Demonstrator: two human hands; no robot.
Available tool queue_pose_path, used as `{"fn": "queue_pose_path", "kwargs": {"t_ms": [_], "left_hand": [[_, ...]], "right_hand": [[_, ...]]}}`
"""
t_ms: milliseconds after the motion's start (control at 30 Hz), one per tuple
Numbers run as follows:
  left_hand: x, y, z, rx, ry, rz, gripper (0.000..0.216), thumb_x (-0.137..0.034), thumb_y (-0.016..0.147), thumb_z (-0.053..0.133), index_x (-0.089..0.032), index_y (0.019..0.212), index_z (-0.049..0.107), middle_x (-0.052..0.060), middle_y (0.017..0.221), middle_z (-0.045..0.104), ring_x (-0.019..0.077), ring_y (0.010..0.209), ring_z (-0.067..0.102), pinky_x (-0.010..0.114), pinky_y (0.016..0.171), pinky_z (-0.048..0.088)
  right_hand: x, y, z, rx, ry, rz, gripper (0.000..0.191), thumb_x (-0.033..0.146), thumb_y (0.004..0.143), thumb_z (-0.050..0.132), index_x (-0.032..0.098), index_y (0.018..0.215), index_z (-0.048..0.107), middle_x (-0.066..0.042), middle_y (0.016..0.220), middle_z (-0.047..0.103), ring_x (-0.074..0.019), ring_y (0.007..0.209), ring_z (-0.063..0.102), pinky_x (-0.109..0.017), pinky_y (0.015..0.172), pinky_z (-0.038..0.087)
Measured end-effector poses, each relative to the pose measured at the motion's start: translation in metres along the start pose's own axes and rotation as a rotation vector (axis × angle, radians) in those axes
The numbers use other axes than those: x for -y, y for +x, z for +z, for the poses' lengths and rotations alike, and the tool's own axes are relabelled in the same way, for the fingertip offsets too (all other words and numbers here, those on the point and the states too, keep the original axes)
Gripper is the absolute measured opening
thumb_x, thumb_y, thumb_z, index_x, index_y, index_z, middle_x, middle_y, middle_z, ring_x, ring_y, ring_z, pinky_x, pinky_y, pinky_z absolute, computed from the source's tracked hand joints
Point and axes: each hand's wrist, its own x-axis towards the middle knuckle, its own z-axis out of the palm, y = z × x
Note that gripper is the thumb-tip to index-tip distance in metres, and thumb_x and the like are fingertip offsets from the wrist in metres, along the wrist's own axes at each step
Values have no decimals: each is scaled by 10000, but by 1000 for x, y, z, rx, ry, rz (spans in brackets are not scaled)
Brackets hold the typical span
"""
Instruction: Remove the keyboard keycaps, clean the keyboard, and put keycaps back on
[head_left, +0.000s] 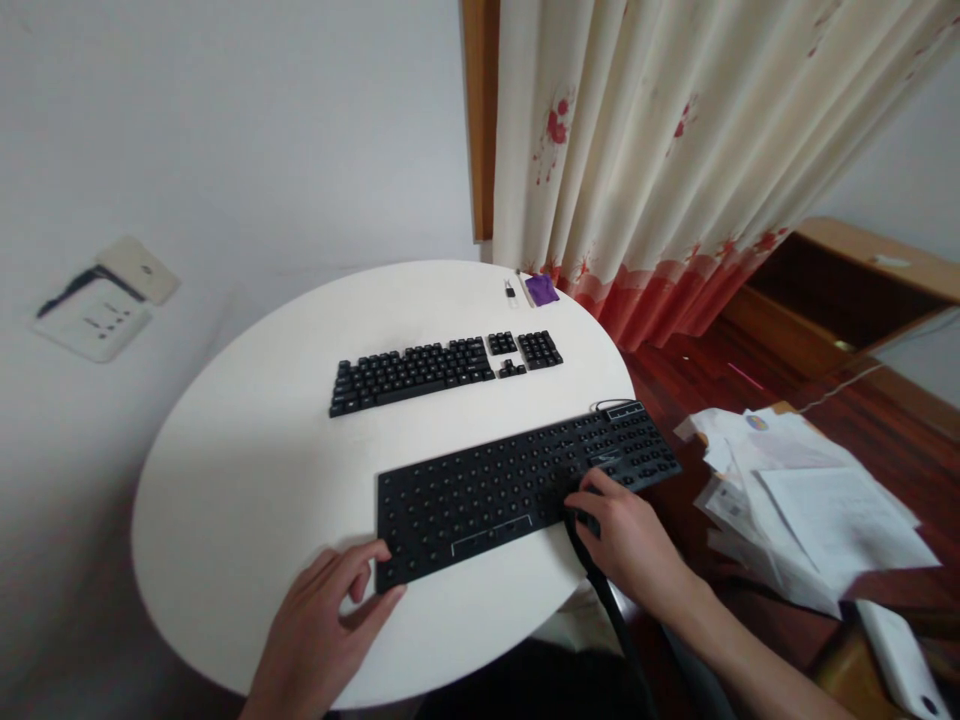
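Observation:
A black keyboard base (480, 490) without its keycaps lies slantwise across the front of the round white table (225, 520). My left hand (322, 620) grips its near left corner, forefinger on the top and thumb at the front edge. Over the lower right part of the base, my right hand (622, 530) is closed on a black hose-like thing (600, 590) that trails down off the table edge. The tip of that thing is mostly hidden by my fingers. Behind the base, black keycaps (412, 375) lie sorted in keyboard layout.
At the table's back right lie a purple cloth (541, 290) and a small black item (510, 291). Papers and plastic bags (810, 500) are piled to the right, near a white device (900, 655). A curtain (637, 150) hangs behind; wall sockets (97, 318) are on the left.

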Motion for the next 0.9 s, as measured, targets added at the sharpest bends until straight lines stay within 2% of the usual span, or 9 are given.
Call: {"fn": "queue_pose_path", "kwargs": {"t_ms": [167, 233, 367, 467, 567, 633, 733, 800, 900], "left_hand": [[2, 0, 1, -4, -7, -1, 309, -471, 815, 668, -252, 1023, 605, -41, 660, 545, 170, 613, 572, 277, 630, 479], [5, -1, 3, -7, -7, -2, 323, -484, 818, 662, -252, 1036, 605, -42, 662, 546, 165, 603, 576, 274, 633, 486], [10, -2, 6, -15, -7, 0, 357, -519, 810, 658, -249, 1040, 614, -40, 660, 549, 166, 599, 584, 270, 628, 494], [13, -3, 7, -15, -13, 12, 378, -531, 816, 649, -246, 1061, 608, -39, 663, 545, 167, 604, 587, 268, 636, 499], [14, -3, 8, -8, -9, 16, 394, -550, 825, 634, -241, 1069, 597, -38, 666, 541, 167, 600, 586, 269, 638, 500], [15, -2, 8, -4, 5, 16, 399, -561, 833, 617, -239, 1068, 594, -40, 651, 533, 165, 581, 577, 272, 626, 492], [13, -1, 8, -6, 51, 8, 433, -606, 808, 617, -238, 1036, 605, -34, 652, 554, 173, 575, 576, 290, 627, 484], [9, 0, 7, 1, 87, 2, 452, -635, 766, 646, -243, 989, 615, -13, 721, 615, 191, 636, 605, 306, 664, 487], [0, 1, 6, 19, 129, -13, 410, -614, 750, 675, -251, 933, 618, 8, 836, 676, 221, 759, 636, 324, 730, 485]], "right_hand": [[0, -8, -3, 104, -33, -17, 219, 120, 819, 564, 246, 876, 734, -24, 968, 613, -186, 840, 643, -302, 787, 484], [-3, -13, -2, 83, -5, -1, 235, 118, 824, 556, 258, 891, 732, -17, 963, 612, -177, 824, 642, -296, 777, 480], [-17, -20, 6, -66, 106, 46, 244, 130, 858, 523, 246, 950, 718, -29, 1001, 619, -167, 840, 635, -285, 792, 480], [-42, -20, 0, -217, 153, 77, 209, 184, 888, 515, 228, 968, 703, -40, 1004, 628, -175, 867, 635, -291, 814, 485], [-78, -10, -19, -438, 52, 172, 192, 236, 881, 538, 218, 968, 708, -51, 997, 639, -200, 882, 633, -321, 826, 481], [-100, 1, -31, -524, -78, 256, 214, 249, 874, 540, 210, 987, 718, -59, 984, 642, -215, 853, 626, -343, 807, 476], [-118, 18, -37, -449, -145, 227, 220, 239, 866, 543, 213, 972, 734, -57, 990, 646, -209, 863, 626, -329, 811, 468], [-120, 27, -34, -378, -170, 200, 216, 223, 857, 546, 214, 962, 735, -55, 1001, 650, -203, 873, 628, -321, 822, 463], [-120, 34, -27, -358, -200, 210, 215, 210, 845, 545, 208, 954, 730, -57, 995, 658, -205, 883, 627, -323, 832, 459]]}}
